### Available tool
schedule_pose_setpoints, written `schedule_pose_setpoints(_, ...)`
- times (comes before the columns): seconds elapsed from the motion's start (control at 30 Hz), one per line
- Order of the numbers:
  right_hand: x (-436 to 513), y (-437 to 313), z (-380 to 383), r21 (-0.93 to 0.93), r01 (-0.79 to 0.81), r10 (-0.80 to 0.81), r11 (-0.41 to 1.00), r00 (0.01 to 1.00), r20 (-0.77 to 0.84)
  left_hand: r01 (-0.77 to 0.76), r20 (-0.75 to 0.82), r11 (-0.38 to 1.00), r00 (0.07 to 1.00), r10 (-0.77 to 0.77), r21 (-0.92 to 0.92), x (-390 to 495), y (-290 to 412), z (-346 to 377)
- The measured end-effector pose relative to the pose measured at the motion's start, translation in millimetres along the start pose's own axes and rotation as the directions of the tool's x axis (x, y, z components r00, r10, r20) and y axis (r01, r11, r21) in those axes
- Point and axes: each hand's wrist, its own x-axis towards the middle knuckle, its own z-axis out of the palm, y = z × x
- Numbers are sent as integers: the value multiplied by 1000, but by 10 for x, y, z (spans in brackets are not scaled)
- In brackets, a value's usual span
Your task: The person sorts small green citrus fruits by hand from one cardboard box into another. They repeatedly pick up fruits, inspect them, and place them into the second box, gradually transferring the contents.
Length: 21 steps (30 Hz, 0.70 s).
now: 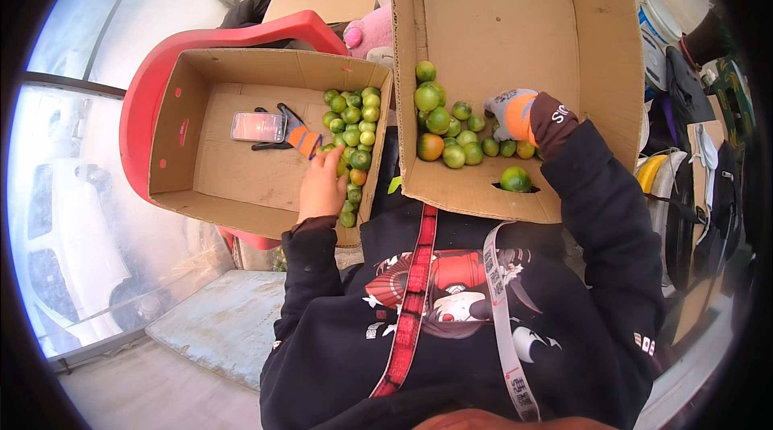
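My bare left hand (323, 185) reaches into the smaller cardboard box (266, 217) on the left. Its fingertips are at a bank of small green citrus fruits (352, 116) lined along the box's right side; whether they grip one is unclear. In the larger cardboard box (501, 13), my right hand (513, 116) wears a grey and orange work glove. It is curled down over another group of green citrus fruits (466, 139), and its fingertips are hidden. One fruit with an orange patch (430, 147) sits in the near left corner, and a green fruit (515, 179) lies at the handle slot.
A phone (258, 127) with a lit screen lies on a second work glove (304, 139) inside the left box. That box rests on a red plastic chair (142, 104). A pink plush toy (371, 32) is behind; buckets (659, 18) and bags stand at right.
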Motion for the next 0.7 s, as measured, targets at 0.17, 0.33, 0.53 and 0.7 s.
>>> schedule_pose_setpoints(0.17,74,-106,85,-111,-29,35,993,998,53,91,331,986,934,-134,143,-31,-115,312)
schedule_pose_setpoints(0.33,58,-45,133,-56,-15,12,998,998,-55,76,325,990,939,-112,121,32,-173,373)
schedule_pose_setpoints(0.53,-86,-76,-138,-1,-30,30,1000,999,-26,45,149,999,988,-49,31,36,-192,374)
schedule_pose_setpoints(0.7,-470,-251,-511,589,400,-187,703,902,-390,-367,-573,910,795,200,-191,131,244,43)
